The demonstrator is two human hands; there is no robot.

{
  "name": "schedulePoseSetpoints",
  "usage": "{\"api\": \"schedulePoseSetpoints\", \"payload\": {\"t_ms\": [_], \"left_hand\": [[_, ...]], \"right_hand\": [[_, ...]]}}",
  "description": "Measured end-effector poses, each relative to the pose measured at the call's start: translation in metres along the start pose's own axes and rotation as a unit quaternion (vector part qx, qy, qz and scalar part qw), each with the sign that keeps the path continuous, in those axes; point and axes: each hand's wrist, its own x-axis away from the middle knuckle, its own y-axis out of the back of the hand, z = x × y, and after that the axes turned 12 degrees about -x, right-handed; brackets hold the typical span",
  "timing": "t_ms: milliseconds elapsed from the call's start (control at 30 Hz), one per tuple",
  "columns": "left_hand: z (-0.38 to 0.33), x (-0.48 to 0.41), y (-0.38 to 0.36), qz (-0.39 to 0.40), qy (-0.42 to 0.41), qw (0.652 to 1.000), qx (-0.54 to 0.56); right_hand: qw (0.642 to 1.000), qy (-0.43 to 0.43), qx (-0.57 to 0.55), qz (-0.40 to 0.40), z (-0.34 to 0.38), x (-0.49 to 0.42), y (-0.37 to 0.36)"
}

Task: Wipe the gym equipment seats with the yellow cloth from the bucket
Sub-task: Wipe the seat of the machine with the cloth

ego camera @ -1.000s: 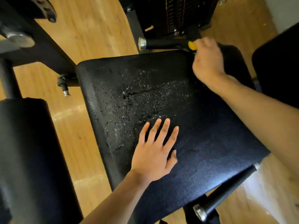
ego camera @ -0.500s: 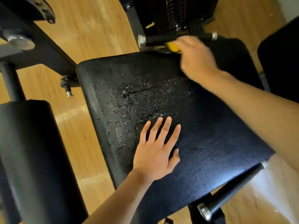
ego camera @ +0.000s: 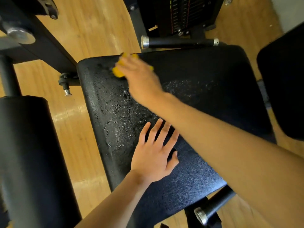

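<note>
A black padded gym seat (ego camera: 205,112) fills the middle of the view, beaded with water drops on its left and centre. My right hand (ego camera: 139,78) grips the yellow cloth (ego camera: 119,71) and presses it on the seat's far left corner; most of the cloth is hidden under the hand, which is motion-blurred. My left hand (ego camera: 154,155) lies flat on the seat's near part, fingers spread and straight. No bucket is in view.
A black handle bar with chrome ends (ego camera: 179,42) runs along the seat's far edge, with a weight stack (ego camera: 179,14) behind it. Another bar (ego camera: 212,209) juts out below the near edge. Black pads stand at left (ego camera: 29,162) and right (ego camera: 283,79). The floor (ego camera: 92,30) is wood.
My right hand has swept the cloth leftward along the seat's far edge, from the right corner to the left corner. My left hand has stayed flat in place.
</note>
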Motion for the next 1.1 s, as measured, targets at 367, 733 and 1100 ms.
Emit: {"api": "schedulePoseSetpoints", "payload": {"t_ms": [367,733,1100], "left_hand": [[0.001,0.001,0.001,0.031,-0.007,0.999,-0.019],[-0.001,0.001,-0.001,-0.009,0.001,1.000,0.000],[-0.002,0.000,0.002,0.013,-0.005,0.999,-0.031]], "right_hand": [[0.977,-0.172,0.044,-0.121,-0.164,0.074,0.113],[0.993,-0.064,-0.027,-0.099,-0.003,0.026,-0.012],[0.984,-0.121,0.043,-0.123,-0.171,0.099,0.107]]}}
